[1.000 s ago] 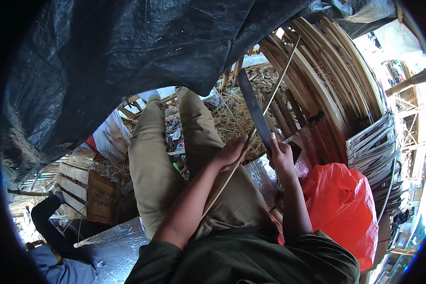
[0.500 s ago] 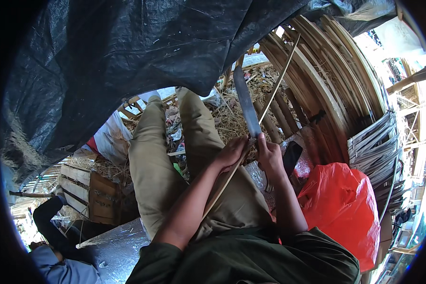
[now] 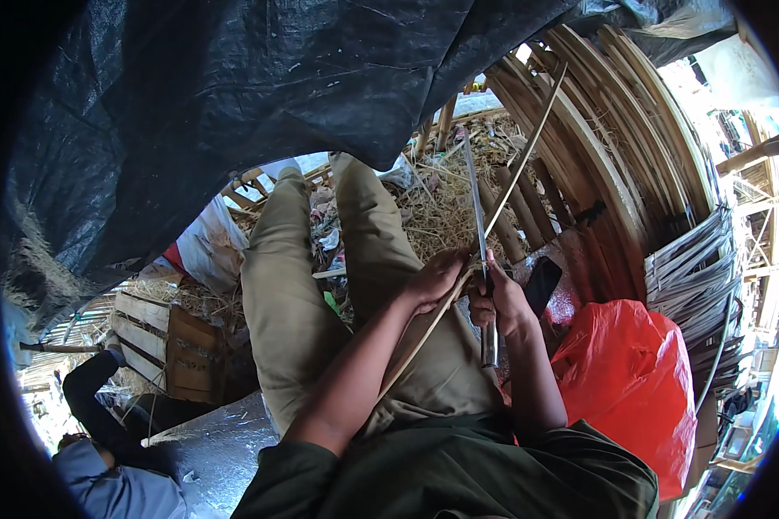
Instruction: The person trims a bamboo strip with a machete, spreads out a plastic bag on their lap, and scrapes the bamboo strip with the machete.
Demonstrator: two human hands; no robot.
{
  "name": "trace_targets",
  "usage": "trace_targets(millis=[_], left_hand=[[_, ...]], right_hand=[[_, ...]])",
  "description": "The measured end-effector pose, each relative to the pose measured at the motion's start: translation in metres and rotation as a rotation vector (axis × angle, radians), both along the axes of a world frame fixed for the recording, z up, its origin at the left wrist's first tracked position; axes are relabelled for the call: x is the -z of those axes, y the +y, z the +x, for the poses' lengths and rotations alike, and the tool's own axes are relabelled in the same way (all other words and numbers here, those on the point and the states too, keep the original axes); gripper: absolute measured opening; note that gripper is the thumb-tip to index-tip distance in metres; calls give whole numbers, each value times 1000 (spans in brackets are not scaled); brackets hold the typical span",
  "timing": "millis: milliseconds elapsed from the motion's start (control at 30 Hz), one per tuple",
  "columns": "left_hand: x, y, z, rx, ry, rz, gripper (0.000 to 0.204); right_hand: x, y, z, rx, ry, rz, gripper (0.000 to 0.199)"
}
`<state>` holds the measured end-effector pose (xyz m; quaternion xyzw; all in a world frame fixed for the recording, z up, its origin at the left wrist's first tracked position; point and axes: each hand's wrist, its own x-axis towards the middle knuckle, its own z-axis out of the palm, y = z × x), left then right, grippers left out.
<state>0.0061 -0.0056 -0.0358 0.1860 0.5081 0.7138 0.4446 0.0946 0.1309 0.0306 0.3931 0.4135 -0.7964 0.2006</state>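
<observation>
A long thin bamboo strip (image 3: 525, 154) runs slantwise from the upper right down over my lap. My left hand (image 3: 435, 281) is closed round it near the middle. In my right hand (image 3: 504, 303) is a machete (image 3: 475, 186), gripped by its handle, whose butt end shows below the fist. The blade points away from me and appears almost edge-on. It crosses the strip just beyond my hands; whether the edge touches the strip I cannot tell.
Dark tarpaulin (image 3: 234, 86) hangs over the far left. Split bamboo lengths (image 3: 619, 130) are stacked at the right, above a bundle of pale strips (image 3: 692, 268). A red plastic bag (image 3: 627, 372) lies beside my right arm. Another person (image 3: 104, 463) sits at lower left near a wooden crate (image 3: 190, 350).
The machete has turned from showing its broad side to nearly edge-on, and its handle now shows below my right hand. My left hand still grips the strip.
</observation>
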Motion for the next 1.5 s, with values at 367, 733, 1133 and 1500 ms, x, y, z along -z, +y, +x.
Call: trace_targets(millis=[367, 733, 1133, 1500], left_hand=[[7, 8, -3, 40, -52, -64, 47], [20, 8, -2, 26, 79, -19, 49], [26, 7, -4, 25, 85, -10, 47], [34, 9, -3, -4, 47, 5, 47]], right_hand=[[-37, 23, 11, 184, 353, -159, 58], [-25, 72, -69, -4, 322, 1528, 67], [-14, 78, -79, -90, 369, 1629, 70], [13, 87, -61, -87, 355, 1696, 59]])
